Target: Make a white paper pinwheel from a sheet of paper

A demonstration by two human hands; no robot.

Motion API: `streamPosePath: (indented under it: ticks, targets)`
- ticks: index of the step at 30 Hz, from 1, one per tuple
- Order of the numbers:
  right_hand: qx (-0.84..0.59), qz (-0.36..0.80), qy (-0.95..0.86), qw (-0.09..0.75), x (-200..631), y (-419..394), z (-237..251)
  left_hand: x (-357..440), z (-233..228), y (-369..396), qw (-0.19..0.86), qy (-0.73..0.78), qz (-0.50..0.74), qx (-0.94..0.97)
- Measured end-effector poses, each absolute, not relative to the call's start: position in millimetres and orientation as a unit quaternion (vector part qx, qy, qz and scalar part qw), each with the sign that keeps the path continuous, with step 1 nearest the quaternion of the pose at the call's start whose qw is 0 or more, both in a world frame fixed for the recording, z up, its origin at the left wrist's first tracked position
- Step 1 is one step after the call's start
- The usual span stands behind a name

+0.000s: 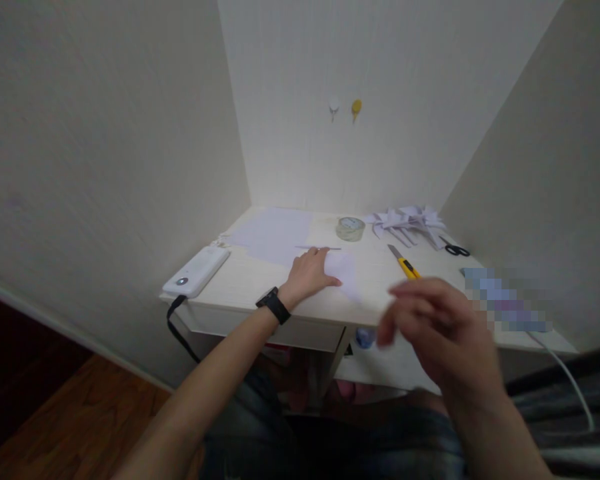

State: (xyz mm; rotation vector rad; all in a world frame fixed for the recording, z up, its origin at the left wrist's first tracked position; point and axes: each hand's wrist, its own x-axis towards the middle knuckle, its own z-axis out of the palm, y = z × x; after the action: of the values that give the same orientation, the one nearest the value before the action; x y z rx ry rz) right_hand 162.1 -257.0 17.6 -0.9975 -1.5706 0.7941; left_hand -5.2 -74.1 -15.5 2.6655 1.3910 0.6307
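My left hand (310, 273), with a black watch on its wrist, lies flat on a small pale paper piece (344, 270) on the white table (260, 290). A thin stick (318, 248) lies just beyond its fingers. My right hand (433, 330) hovers blurred above the table's front edge, fingers loosely curled, holding nothing I can make out. A yellow utility knife (404, 262) lies just beyond it.
Larger pale sheets (273, 235) lie at the back left. A clear tape roll (351, 228), several folded paper shapes (407, 223) and black scissors (457, 249) sit at the back. A white power bank (197, 271) with a black cable rests at the left edge. Walls enclose three sides.
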Motion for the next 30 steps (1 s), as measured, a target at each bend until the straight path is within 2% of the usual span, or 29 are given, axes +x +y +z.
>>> streamPosePath:
  ticks: [4,7,9,13,20,26,30]
  targets:
    - [-0.517,0.226,-0.588,0.580,176.9,-152.9,-0.5,-4.0,-13.0,-70.3,0.023,0.430,0.211,0.878]
    - [-0.583,0.246,-0.532,0.562,196.0,-95.9,-21.0,-3.8,-11.2,-65.3,0.034,0.416,0.216,0.883]
    - [-0.591,0.314,-0.495,0.554,203.4,-77.3,-28.9,-3.2,-9.6,-59.5,0.057,0.405,0.216,0.887]
    - [-0.542,0.458,-0.428,0.560,205.7,-66.4,-24.7,0.0,-5.7,-42.5,0.099,0.388,0.212,0.891]
    - [-0.495,0.552,-0.378,0.555,206.7,-69.0,-11.7,2.2,-9.2,-14.1,0.097,0.307,0.183,0.929]
    - [-0.522,0.460,-0.445,0.564,202.9,-72.1,-20.7,2.4,-17.4,-7.1,0.110,0.283,0.214,0.928]
    - [-0.522,0.422,-0.431,0.604,201.9,-76.0,-19.9,0.1,-14.2,-5.4,0.088,0.331,0.347,0.873]
